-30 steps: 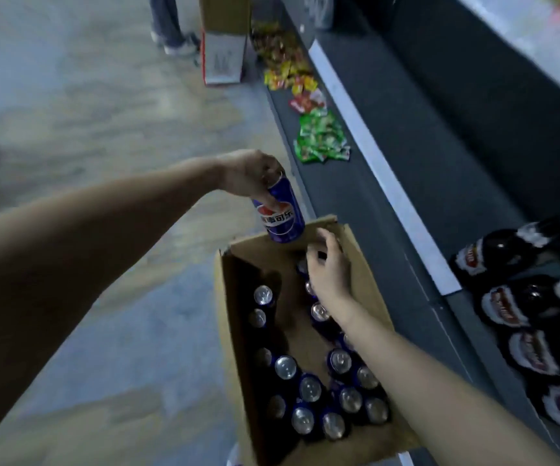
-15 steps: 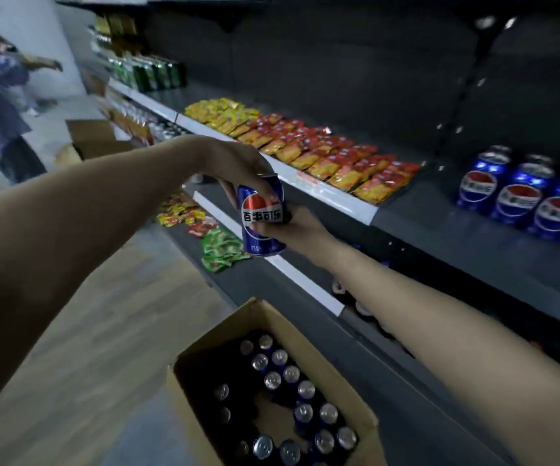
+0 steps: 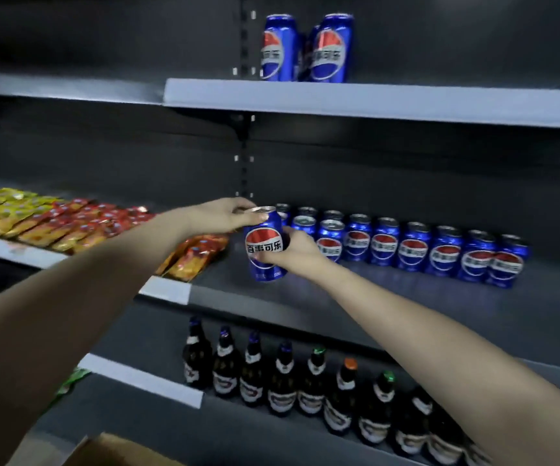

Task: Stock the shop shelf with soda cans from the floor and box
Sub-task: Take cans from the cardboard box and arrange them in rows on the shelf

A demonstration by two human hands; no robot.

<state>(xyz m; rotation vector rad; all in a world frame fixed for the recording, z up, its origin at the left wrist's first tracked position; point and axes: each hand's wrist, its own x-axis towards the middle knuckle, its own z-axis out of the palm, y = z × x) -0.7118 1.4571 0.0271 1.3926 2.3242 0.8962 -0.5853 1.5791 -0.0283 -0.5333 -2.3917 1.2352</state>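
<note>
I see both hands on one soda can (image 3: 265, 245). The can is shiny and blue, with a silver top. It has a round badge on the front that is red on top, white in the middle and blue below. White Chinese letters on the badge read 百事可乐. There is tiny print near the bottom, but it is too blurry for me to read.

My left hand (image 3: 225, 215) pinches the top rim of the can with its fingertips. My right hand (image 3: 293, 250) is wrapped round the side of the can, fingers curled on the label. The can leans a little and sits over the front of the middle shelf (image 3: 406, 297). I cannot tell if its bottom touches the shelf.

Just to the right of my grip stands a row of cans (image 3: 413, 247) with the same badge and letters. High above my grip, two more cans (image 3: 305, 48) of the same kind stand on the top shelf. To the left of my grip lie red and yellow snack packets (image 3: 70, 220); their writing is too blurry. Below my grip stand dark bottles (image 3: 305, 381) with pale labels I cannot read. Far below and to the left, a corner of the cardboard box (image 3: 114, 452) peeks in.
</note>
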